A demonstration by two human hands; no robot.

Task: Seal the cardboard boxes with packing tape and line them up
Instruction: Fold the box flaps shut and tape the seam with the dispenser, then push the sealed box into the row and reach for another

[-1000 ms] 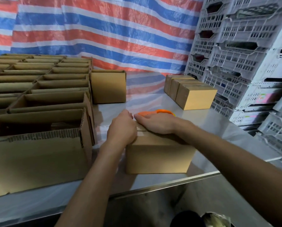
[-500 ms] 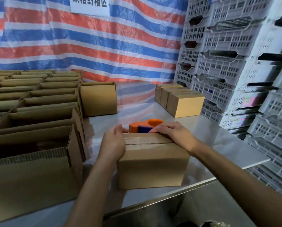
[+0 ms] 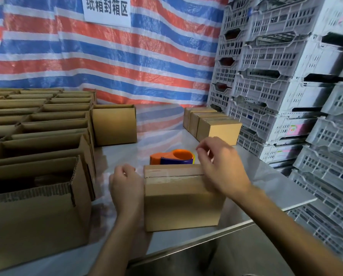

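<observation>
One box (image 3: pixel 183 198) sits before us at the counter (image 3: pixel 266 176) edge, seam running left-right; our left hand (image 3: pixel 126 186) curls against its left end, right hand (image 3: pixel 220 168), fingers loosely bent, empty, nearer the tape dispenser (image 3: pixel 172 157) just behind.

A packing area in a warehouse or workshop. Rows of open cardboard boxes (image 3: pixel 39 124) along the left edge of a steel bench (image 3: pixel 266 176), sealed boxes (image 3: pixel 212 125) lined up at its far right corner, grey plastic crates (image 3: pixel 286 80) stacked beside it, striped tarpaulin (image 3: pixel 106 62) behind with a printed sign (image 3: pixel 107 9).
</observation>
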